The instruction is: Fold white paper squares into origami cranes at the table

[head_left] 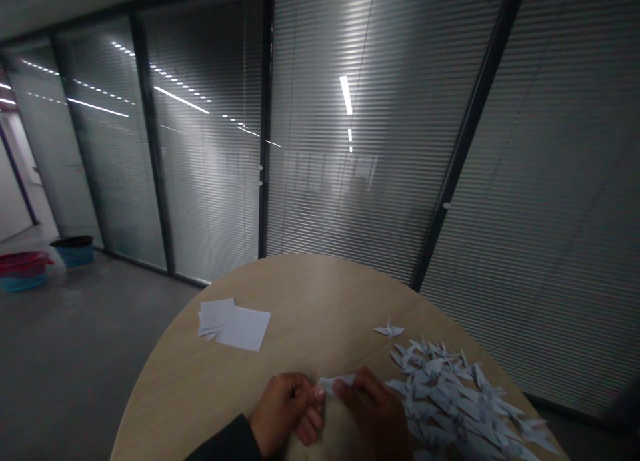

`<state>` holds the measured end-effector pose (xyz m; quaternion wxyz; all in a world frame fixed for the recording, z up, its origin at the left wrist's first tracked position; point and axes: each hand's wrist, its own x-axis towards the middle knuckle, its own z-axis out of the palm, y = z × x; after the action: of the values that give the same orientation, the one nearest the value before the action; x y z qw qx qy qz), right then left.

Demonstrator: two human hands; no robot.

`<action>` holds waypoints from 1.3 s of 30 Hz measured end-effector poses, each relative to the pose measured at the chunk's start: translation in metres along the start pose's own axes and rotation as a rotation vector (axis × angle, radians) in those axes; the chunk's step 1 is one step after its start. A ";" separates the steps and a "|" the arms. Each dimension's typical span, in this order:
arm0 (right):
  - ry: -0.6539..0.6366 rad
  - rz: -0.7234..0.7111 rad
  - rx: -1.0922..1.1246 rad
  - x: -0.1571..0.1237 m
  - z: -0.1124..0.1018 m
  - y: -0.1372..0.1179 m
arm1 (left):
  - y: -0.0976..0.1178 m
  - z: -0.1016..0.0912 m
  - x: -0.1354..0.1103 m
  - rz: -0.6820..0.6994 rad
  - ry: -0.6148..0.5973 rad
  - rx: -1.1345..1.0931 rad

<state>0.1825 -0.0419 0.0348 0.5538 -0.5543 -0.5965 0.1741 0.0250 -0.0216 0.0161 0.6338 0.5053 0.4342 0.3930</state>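
We hold a small strip of folded white paper (329, 385) between our two hands, low over the near part of the round wooden bench (310, 294). Our left hand (289, 404) pinches its left end between thumb and fingers, the other fingers curled below; our right hand (377, 404) grips the right end, thumb on the near side. Just beside our right hand, on its right, spreads a heap of folded white paper birds (450, 394), and one single bird (389, 329) lies apart, beyond that hand. Ahead of our left hand and to its left, we see overlapping white paper sheets (245, 326) lying flat. Far beyond both hands stands a glass partition with blinds (350, 201).
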 end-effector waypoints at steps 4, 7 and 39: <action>-0.022 -0.442 0.060 -0.008 0.007 0.001 | 0.003 -0.001 0.003 -0.018 0.003 -0.046; -0.042 -0.716 0.002 -0.008 0.009 0.001 | 0.013 0.000 0.000 0.013 -0.056 -0.143; 0.002 -0.631 -0.475 -0.006 0.012 0.027 | 0.019 -0.004 -0.008 0.176 -0.245 -0.136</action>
<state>0.1842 -0.0331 0.0059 0.4370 -0.4568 -0.7605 -0.1482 0.0177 -0.0250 0.0355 0.6776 0.5417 0.2802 0.4110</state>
